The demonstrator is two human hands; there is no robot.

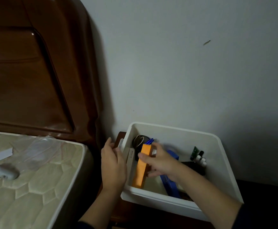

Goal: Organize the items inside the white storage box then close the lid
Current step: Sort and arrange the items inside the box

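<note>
Right hand (159,160) gripped long orange cardboard box (141,166) inside white plastic storage box (217,156). Left hand (112,164), fingers straight, steadied its side. Sorting step; next prob. needs laying it flat w/ others.

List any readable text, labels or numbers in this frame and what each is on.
No text can be read for certain.
Beige box: a short column of dark characters, too small and blurred to read.
Orange box in the right hand: no print visible on the faces shown.
Blue box: no print visible.
Green tube: pale marks, too small to read.
White storage box: plain.
</note>
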